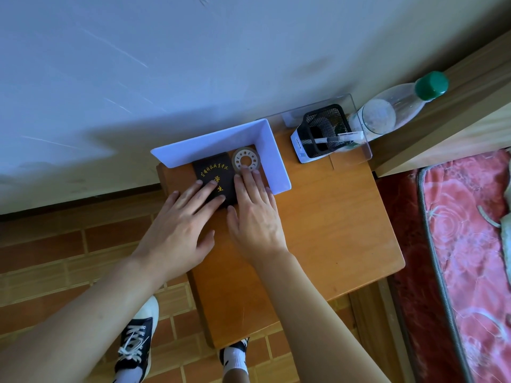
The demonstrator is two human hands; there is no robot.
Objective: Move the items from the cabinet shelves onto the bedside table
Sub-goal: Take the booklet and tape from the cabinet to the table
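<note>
A dark booklet (214,172) with gold characters lies flat on the orange wooden bedside table (331,222), tucked into the corner of a white L-shaped stand (265,145). Beside it on the right lies a round pale disc (246,161) with a hole in its middle. My left hand (182,219) lies flat with straight fingers pressing on the booklet's cover. My right hand (255,208) is flat too, its fingertips touching the near edge of the disc.
At the table's back right stand a black mesh pen holder (325,131) with a pen, a white box under it, a clear plastic stand (356,123) and a clear bottle with a green cap (398,106). A bed with a red patterned mattress (470,244) borders the right. Brick floor lies to the left.
</note>
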